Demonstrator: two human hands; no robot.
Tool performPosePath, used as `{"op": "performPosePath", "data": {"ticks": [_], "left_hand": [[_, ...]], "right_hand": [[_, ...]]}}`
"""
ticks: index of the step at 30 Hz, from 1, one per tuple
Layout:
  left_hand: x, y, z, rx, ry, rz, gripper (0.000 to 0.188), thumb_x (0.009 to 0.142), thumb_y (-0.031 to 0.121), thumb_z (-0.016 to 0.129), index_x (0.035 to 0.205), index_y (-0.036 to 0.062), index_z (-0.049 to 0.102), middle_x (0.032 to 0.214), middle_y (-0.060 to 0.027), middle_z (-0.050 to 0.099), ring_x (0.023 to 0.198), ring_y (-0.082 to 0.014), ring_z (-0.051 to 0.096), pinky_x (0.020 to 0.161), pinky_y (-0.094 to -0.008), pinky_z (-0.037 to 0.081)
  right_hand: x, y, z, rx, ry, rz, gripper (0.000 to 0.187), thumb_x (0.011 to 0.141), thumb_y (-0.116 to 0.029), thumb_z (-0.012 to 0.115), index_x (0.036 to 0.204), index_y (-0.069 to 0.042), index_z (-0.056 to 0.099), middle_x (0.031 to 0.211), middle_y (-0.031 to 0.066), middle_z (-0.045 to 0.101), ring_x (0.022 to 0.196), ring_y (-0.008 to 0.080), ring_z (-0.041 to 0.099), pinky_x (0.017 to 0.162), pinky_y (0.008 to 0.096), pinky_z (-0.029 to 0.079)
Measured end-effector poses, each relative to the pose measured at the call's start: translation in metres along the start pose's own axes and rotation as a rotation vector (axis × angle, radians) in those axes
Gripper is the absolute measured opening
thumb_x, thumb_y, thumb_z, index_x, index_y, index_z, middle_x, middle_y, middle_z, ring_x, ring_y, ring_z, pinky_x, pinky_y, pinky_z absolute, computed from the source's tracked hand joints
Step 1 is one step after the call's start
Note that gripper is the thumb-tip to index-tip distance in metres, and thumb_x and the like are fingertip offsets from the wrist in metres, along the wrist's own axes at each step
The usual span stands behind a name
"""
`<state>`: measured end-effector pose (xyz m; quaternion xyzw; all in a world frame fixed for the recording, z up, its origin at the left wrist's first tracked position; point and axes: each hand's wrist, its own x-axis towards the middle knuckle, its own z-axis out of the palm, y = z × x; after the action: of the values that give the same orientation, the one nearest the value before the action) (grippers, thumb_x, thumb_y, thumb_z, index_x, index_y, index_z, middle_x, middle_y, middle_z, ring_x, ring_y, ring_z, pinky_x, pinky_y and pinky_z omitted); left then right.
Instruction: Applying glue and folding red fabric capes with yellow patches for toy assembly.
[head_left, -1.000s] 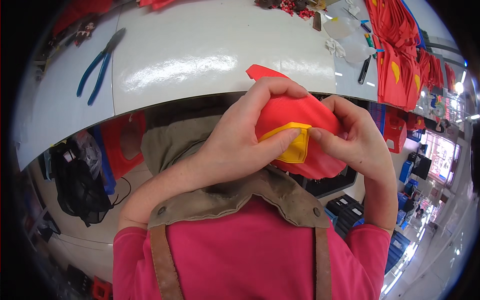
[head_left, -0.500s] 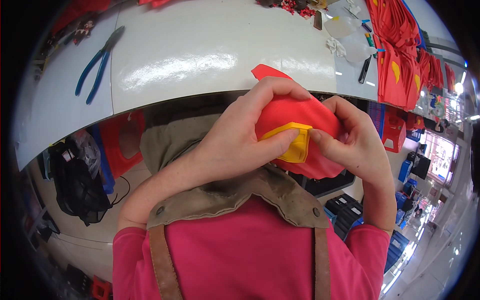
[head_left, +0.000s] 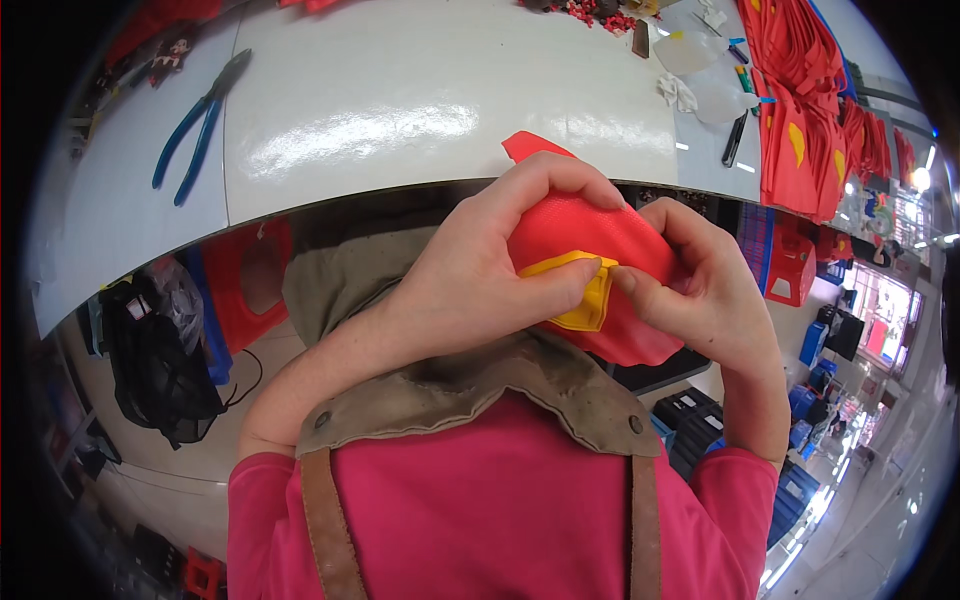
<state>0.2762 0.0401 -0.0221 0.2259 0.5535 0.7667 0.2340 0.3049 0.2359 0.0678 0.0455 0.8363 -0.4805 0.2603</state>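
Note:
A curved red sheet of soft material [head_left: 590, 230] with a fine-textured surface is held up between my hands, just off the table's near edge. On its face lies a yellow angular piece [head_left: 590, 303] with a raised rim. My left hand [head_left: 510, 250] wraps over the red sheet from the left, its thumb pressing the yellow piece's upper edge. From the right, my right hand [head_left: 705, 275] grips the sheet, fingers behind it and thumb tip beside the yellow piece's right edge. What the fingers do behind the sheet is hidden.
Blue-handled pliers [head_left: 200, 130] lie on the white table [head_left: 400, 90] at left. At the far right are translucent squeeze bottles [head_left: 722, 102], a black pen-like tool [head_left: 735, 140] and stacked red pieces [head_left: 795, 150]. A red stool [head_left: 250, 280] stands under the table.
My right thumb has shifted slightly left and down along the yellow piece's edge, and the red sheet has tilted a little. Both hands keep their hold.

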Motion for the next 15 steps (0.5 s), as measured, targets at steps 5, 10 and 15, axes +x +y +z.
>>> {"op": "performPosePath", "data": {"ticks": [5, 10, 15], "left_hand": [[-0.001, 0.003, -0.002, 0.0, -0.012, -0.005, 0.04, 0.081, -0.005, 0.064, 0.118, 0.0053, 0.053, 0.115, -0.0046, 0.055, 0.11, -0.0129, 0.054, 0.098, -0.0273, 0.043], [0.001, 0.01, -0.005, 0.027, -0.073, -0.038, 0.043, 0.077, -0.006, 0.066, 0.116, 0.0057, 0.054, 0.113, -0.004, 0.056, 0.109, -0.0131, 0.055, 0.097, -0.0272, 0.044], [0.001, 0.01, -0.007, 0.054, -0.08, -0.02, 0.042, 0.074, -0.006, 0.068, 0.113, 0.0057, 0.056, 0.112, -0.0036, 0.057, 0.108, -0.0131, 0.055, 0.096, -0.0273, 0.044]], "right_hand": [[-0.001, 0.002, 0.002, -0.026, 0.022, -0.019, 0.026, 0.082, -0.014, 0.069, 0.099, 0.002, 0.058, 0.083, 0.0048, 0.061, 0.079, 0.0083, 0.055, 0.074, 0.0257, 0.048], [-0.003, 0.0, 0.005, -0.054, 0.013, -0.013, 0.026, 0.082, -0.015, 0.069, 0.098, 0.001, 0.058, 0.082, 0.0048, 0.061, 0.078, 0.0078, 0.055, 0.071, 0.0257, 0.048], [-0.004, 0.002, 0.008, 0.022, 0.028, -0.018, 0.026, 0.082, -0.015, 0.069, 0.098, 0.001, 0.058, 0.082, 0.0048, 0.061, 0.077, 0.0078, 0.054, 0.071, 0.0256, 0.048]]}}
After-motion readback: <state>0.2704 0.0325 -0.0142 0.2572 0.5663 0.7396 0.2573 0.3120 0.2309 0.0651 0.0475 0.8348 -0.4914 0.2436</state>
